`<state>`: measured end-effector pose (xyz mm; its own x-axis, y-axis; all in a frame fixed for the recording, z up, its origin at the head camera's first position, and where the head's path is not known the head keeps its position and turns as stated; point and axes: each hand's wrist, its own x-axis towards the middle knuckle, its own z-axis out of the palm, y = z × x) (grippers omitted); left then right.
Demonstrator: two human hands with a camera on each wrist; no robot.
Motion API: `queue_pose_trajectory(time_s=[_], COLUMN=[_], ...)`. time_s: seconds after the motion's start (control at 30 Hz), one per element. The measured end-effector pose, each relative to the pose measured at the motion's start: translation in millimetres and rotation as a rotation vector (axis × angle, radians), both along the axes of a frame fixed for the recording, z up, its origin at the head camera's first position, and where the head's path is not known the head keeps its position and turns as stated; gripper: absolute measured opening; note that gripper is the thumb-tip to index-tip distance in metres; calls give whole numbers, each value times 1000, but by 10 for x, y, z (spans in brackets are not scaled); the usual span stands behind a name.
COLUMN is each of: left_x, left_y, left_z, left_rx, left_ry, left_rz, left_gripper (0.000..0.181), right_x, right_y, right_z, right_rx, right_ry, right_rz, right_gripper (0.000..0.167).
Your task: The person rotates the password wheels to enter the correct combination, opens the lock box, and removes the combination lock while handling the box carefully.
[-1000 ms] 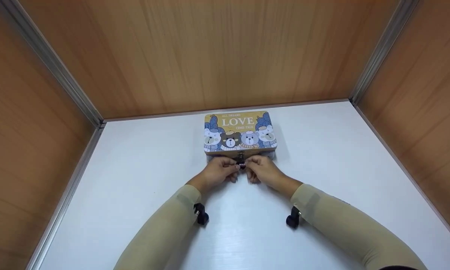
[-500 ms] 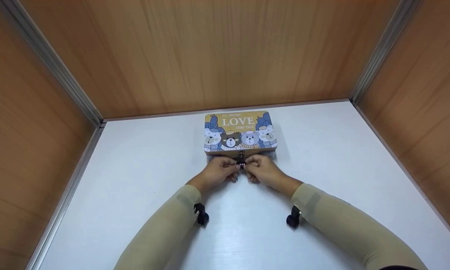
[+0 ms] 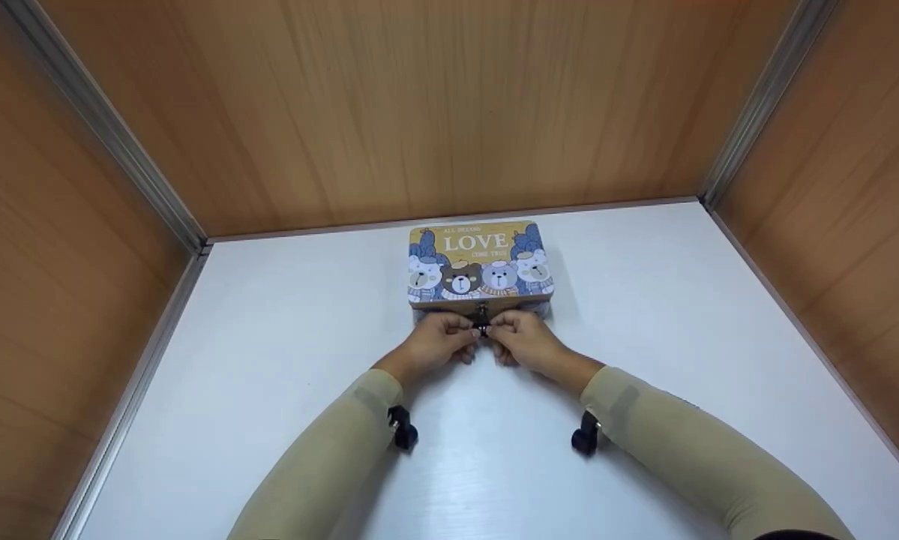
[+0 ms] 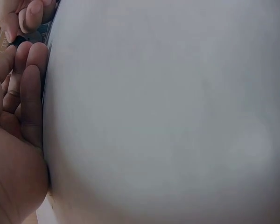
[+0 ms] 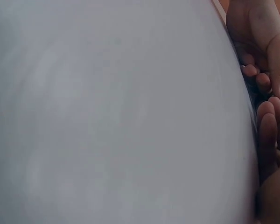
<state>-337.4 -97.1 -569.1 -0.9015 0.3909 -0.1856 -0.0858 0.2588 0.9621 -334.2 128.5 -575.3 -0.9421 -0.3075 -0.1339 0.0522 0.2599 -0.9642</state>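
Note:
A lidded tin box [image 3: 482,259] with bears and the word LOVE on top stands shut near the back of the table. From the latch at its front hangs a small black combination padlock [image 3: 482,328] with pale marks on its dials. My left hand [image 3: 436,339] pinches the padlock from the left between thumb and fingers. On the other side, my right hand [image 3: 528,341] pinches it too, thumb and fingertips at the dials. In the left wrist view, only a dark bit of the padlock [image 4: 19,40] shows between the fingers. Fingers hide most of it.
The white table [image 3: 284,337] spreads around the box. A wooden panel [image 3: 449,112] rises close behind it, and further panels flank the table left and right. Small black devices [image 3: 403,429] are strapped at both wrists.
The fingertips of my right hand have shifted slightly on the padlock. The box and my left hand stay where they were.

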Motion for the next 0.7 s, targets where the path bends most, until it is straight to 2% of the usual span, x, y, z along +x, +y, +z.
queue_pose_trajectory(time_s=[0.17, 0.5, 0.7], left_x=[2, 11, -11], left_y=[1, -8, -15], left_z=[-6, 25, -8], left_rx=[10, 21, 41], left_ry=[-3, -18, -43], left_rz=[3, -1, -8], left_gripper=[18, 20, 20], right_x=[12, -14, -10], right_y=[3, 17, 0], right_z=[28, 12, 6], right_rx=[-1, -78, -63], right_ry=[-17, -71, -42], right_rz=[2, 8, 7], right_gripper=[17, 23, 20])
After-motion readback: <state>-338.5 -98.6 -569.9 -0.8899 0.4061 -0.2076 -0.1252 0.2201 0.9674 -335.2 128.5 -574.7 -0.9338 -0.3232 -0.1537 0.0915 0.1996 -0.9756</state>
